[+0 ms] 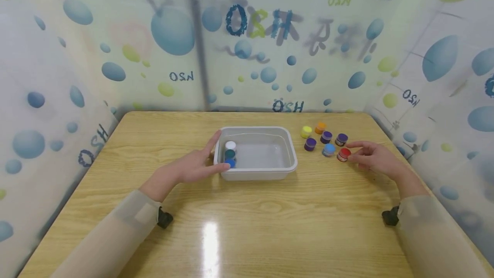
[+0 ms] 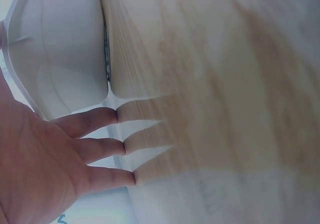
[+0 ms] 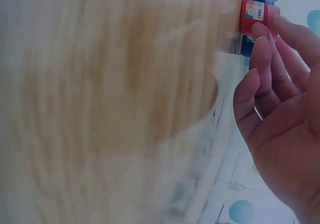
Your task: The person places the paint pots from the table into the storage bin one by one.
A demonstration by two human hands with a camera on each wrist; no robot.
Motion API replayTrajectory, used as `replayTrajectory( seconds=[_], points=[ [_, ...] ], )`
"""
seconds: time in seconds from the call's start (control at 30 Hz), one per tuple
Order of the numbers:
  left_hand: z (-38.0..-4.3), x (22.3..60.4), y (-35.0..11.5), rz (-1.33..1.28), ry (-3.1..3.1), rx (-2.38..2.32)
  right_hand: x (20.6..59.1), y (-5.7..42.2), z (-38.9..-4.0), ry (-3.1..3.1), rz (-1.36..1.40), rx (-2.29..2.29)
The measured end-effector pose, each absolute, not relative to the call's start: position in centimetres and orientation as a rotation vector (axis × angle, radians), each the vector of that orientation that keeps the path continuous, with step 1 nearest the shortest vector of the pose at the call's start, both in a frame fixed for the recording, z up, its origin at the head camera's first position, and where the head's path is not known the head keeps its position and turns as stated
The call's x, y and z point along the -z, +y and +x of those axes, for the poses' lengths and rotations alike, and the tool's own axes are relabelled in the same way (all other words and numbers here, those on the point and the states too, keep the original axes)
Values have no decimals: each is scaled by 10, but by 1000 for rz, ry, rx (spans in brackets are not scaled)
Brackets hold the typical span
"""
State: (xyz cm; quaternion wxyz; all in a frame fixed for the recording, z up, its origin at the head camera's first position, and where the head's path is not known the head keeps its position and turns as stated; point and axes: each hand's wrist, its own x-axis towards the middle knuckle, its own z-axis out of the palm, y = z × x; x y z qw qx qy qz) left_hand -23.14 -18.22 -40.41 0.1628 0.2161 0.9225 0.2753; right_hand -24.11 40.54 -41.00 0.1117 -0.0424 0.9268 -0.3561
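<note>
My left hand (image 1: 194, 165) rests against the left end of a pale grey plastic tub (image 1: 256, 175), its thumb over the near rim. In the left wrist view, straight spread fingers (image 2: 102, 149) reach down beside the tub to the tabletop. Inside the tub's left end, a white paint jar (image 1: 230, 145), a dark green one (image 1: 230, 154) and a blue one (image 1: 230, 163) stand in a row. At the right, my right hand (image 1: 372, 158) pinches a red paint jar (image 1: 343, 155) with its fingertips; the jar stands among the others.
Around the red jar stand several more: light blue (image 1: 329, 150), yellow (image 1: 306, 132), orange (image 1: 320, 128) and dark purple (image 1: 310, 144). The wooden table (image 1: 270, 226) is bordered at the back and sides by bubble-patterned curtains (image 1: 247, 76).
</note>
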Motion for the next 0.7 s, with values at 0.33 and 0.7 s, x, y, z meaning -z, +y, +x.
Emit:
replayTrajectory(
  seconds=[0.33,0.7],
  points=[
    [-232,404,-182,633,2635,-791,414,401,-248,2712,-113,993],
    [-232,404,-183,625,2635,-783,391,377,-245,2752,-195,1094]
  ],
)
